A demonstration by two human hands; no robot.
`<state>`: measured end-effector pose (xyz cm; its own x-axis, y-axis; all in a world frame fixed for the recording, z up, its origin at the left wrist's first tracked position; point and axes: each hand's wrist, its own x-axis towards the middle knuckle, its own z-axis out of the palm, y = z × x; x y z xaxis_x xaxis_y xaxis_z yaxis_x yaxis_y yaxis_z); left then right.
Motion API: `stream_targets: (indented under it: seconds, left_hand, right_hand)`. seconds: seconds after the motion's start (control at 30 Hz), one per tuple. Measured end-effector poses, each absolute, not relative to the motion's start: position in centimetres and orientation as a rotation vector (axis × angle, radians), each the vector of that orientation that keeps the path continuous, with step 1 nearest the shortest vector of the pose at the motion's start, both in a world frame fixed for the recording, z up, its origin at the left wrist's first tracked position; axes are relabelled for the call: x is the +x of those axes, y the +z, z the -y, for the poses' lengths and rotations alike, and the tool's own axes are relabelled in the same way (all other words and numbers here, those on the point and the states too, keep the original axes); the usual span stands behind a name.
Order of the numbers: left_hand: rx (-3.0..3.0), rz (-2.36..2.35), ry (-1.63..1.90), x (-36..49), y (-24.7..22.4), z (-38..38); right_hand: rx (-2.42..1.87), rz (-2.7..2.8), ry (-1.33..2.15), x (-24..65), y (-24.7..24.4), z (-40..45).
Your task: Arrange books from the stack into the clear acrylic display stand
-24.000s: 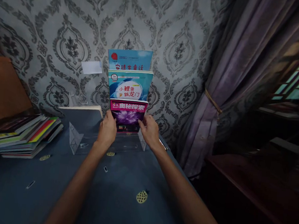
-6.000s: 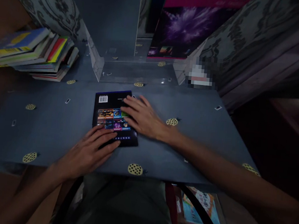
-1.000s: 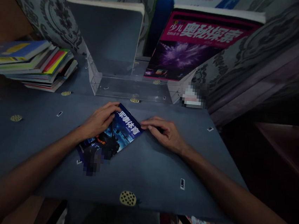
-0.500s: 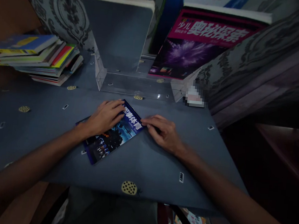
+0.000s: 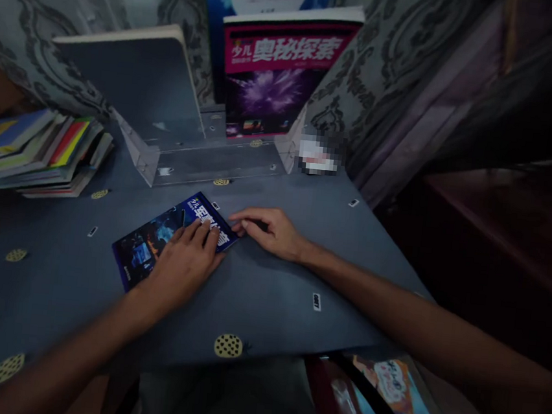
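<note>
Spanning most of the view: table (image 5: 270, 310). Clear stand (image 5: 212, 164) near its far side. Book (image 5: 149, 237) flat on table before stand, set diagonally. Judged light, bendable, slippery if glossy; corners may crease. Best hold: opposite edges, thumbs above. Left hand (image 5: 185, 260) open, palm down on cover. Right hand (image 5: 276, 233) half-curled at book's near-right corner; whether it pinches, cannot tell.

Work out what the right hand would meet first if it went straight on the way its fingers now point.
The right hand points leftward, so it would probably meet the dark blue book first, at its right-hand corner. Whether the fingertips already touch it is unclear.
</note>
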<state>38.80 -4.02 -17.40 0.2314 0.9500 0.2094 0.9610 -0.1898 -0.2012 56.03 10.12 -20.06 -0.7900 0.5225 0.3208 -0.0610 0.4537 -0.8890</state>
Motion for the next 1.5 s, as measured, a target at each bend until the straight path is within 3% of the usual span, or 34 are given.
stream_targets:
  seconds: [1.13,1.5]
  left_hand:
    - [-2.238,1.662,-0.088,38.9,-17.0,4.0]
    - [-2.257,1.729,-0.123,38.6,-16.7,4.1]
  right_hand:
    - [-0.369,2.065,1.32,56.5,-19.0,-10.4]
    - [-0.078,2.455,0.735,56.7,-19.6,-10.6]
